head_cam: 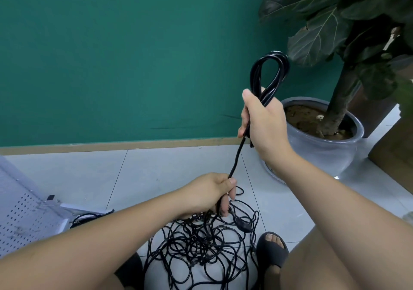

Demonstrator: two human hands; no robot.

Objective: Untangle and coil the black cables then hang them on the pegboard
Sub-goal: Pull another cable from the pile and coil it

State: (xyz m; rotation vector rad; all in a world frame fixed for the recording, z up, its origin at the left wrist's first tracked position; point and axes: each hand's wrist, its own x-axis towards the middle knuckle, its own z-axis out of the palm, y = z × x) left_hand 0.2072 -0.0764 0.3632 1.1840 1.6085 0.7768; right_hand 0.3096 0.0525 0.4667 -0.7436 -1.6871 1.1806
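Note:
My right hand (pixel 261 117) is raised in front of the green wall and grips a coiled bundle of black cable (pixel 269 75), whose loops stand up above the fist. One strand (pixel 237 155) runs taut down from that fist to my left hand (pixel 212 193), which grips it just above the floor. Below my left hand lies a tangled heap of black cables (pixel 201 247) on the tiles between my feet, with a plug (pixel 244 227) at its right side. A white pegboard (pixel 24 209) lies flat at the left edge.
A large potted plant in a grey glazed pot (pixel 324 153) stands close to the right of my right hand. A brown box (pixel 393 153) sits at the right edge. Another black cable (pixel 86 217) lies by the pegboard's corner. My sandalled foot (pixel 271 249) is beside the heap.

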